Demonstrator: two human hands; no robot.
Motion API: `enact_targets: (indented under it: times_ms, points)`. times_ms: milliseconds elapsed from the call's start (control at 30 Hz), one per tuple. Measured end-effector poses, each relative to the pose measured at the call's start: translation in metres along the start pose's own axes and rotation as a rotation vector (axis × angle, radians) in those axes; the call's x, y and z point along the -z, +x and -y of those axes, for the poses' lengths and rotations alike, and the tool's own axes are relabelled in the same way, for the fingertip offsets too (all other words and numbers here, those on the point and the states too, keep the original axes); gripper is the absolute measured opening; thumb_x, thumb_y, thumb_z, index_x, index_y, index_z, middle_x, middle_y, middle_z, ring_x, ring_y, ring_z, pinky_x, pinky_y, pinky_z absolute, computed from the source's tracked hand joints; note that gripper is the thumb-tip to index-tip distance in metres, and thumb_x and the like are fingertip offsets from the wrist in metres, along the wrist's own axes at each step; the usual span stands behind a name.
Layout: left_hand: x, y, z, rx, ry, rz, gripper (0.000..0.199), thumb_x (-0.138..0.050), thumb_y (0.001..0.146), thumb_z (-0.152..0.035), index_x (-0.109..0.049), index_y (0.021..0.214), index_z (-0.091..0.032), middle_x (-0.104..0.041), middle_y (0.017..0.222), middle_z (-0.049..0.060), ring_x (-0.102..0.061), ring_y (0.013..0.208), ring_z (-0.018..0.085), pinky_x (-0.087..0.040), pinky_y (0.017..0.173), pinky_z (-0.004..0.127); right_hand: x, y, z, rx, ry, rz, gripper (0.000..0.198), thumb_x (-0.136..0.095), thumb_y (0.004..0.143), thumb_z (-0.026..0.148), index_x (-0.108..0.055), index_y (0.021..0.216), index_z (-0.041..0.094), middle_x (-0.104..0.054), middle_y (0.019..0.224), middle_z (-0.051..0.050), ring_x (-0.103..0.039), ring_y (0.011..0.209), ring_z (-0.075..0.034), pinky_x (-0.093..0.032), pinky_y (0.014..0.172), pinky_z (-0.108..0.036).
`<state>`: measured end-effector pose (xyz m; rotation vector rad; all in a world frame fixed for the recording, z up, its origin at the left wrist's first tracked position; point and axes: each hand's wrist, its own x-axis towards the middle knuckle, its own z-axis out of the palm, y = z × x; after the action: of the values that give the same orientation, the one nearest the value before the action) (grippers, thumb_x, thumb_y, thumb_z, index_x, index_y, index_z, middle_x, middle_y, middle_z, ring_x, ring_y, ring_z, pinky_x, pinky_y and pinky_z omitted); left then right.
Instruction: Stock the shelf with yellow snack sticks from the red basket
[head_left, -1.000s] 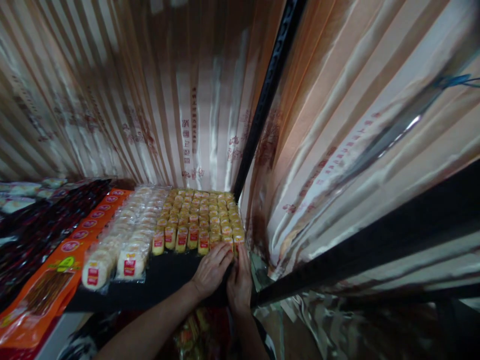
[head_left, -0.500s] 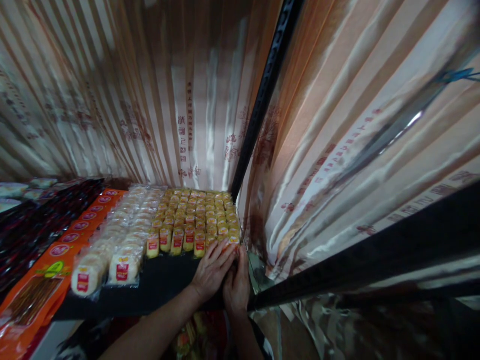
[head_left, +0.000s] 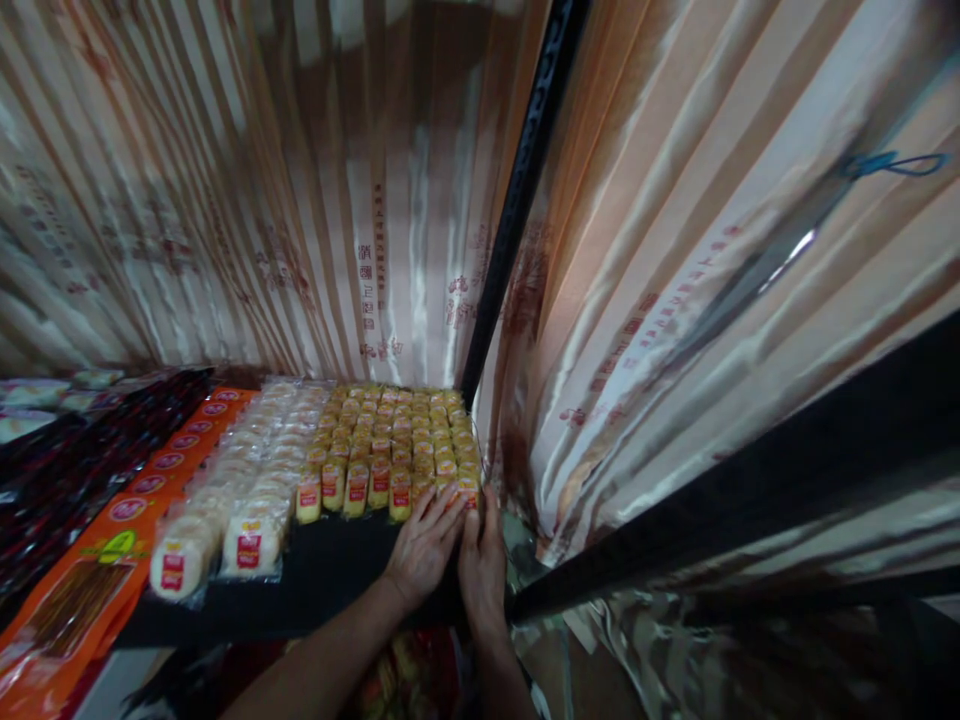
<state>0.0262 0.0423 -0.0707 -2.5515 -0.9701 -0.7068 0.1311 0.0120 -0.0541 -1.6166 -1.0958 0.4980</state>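
Note:
Yellow snack packs (head_left: 379, 480) with red labels stand in tight rows at the corner of the dark shelf (head_left: 337, 565). My left hand (head_left: 424, 545) reaches to the front right of these rows, its fingers stretched out and laid against the front packs. Beside it, my right hand (head_left: 482, 570) is at the end pack (head_left: 466, 490), thumb and fingers extended along its front and right side. Part of the front row is hidden behind my fingers.
Left of the yellow packs lie rows of white round wrapped cakes (head_left: 251, 535), then orange packets (head_left: 127, 515) and dark red packets (head_left: 75, 460). A black post (head_left: 510, 230) rises at the corner, before pleated curtains (head_left: 412, 200). A black rail (head_left: 675, 520) runs along the right.
My right hand has shifted slightly right and up, opening a small gap from my left hand. The left hand stays against the packs. The whole view has shifted a little.

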Motion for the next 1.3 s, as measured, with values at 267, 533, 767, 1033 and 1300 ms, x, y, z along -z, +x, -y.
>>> enact_targets:
  times_ms: [267, 533, 767, 1033, 1300]
  points:
    - [0.003, -0.001, 0.002, 0.042, -0.052, -0.061, 0.039, -0.029, 0.098, -0.02, -0.04, 0.135, -0.016, -0.044, 0.14, 0.003, -0.029, 0.135, 0.016, -0.036, 0.107, 0.036, -0.012, 0.002, -0.01, -0.043, 0.025, 0.06, 0.068, -0.027, 0.088, 0.053, -0.033, 0.139, 0.007, -0.032, 0.145, -0.016, -0.026, 0.136, -0.022, -0.015, 0.113, -0.043]
    - [0.006, -0.001, 0.002, 0.074, -0.075, -0.079, 0.038, -0.031, 0.098, -0.023, -0.041, 0.134, -0.02, -0.042, 0.141, 0.002, -0.028, 0.135, 0.016, -0.037, 0.107, 0.037, -0.014, 0.001, -0.012, -0.018, 0.061, 0.079, 0.065, -0.025, 0.09, 0.052, -0.037, 0.137, 0.008, -0.032, 0.146, -0.015, -0.026, 0.136, -0.02, -0.017, 0.113, -0.042]
    - [0.004, 0.0, 0.004, 0.054, -0.039, -0.076, 0.037, -0.033, 0.097, -0.02, -0.044, 0.132, -0.017, -0.044, 0.139, 0.001, -0.03, 0.134, 0.017, -0.036, 0.108, 0.036, -0.011, 0.01, -0.009, -0.058, 0.111, 0.003, 0.064, -0.024, 0.09, 0.052, -0.04, 0.134, 0.009, -0.038, 0.142, -0.016, -0.03, 0.134, -0.022, -0.019, 0.112, -0.044]
    - [-0.001, -0.002, 0.004, 0.066, -0.056, -0.088, 0.04, -0.031, 0.097, -0.018, -0.039, 0.136, -0.017, -0.046, 0.138, 0.003, -0.033, 0.133, 0.017, -0.039, 0.105, 0.037, -0.018, 0.029, -0.006, -0.02, 0.119, -0.008, 0.064, -0.022, 0.09, 0.052, -0.044, 0.132, 0.008, -0.042, 0.139, -0.016, -0.036, 0.13, -0.021, -0.023, 0.111, -0.041]
    - [0.004, 0.0, 0.003, 0.043, -0.044, -0.053, 0.041, -0.035, 0.096, -0.021, -0.037, 0.137, -0.018, -0.042, 0.141, 0.002, -0.028, 0.135, 0.018, -0.036, 0.107, 0.038, -0.017, 0.024, -0.004, -0.026, 0.131, 0.004, 0.059, -0.025, 0.09, 0.05, -0.052, 0.124, 0.01, -0.052, 0.129, -0.016, -0.044, 0.124, -0.02, -0.028, 0.108, -0.04]
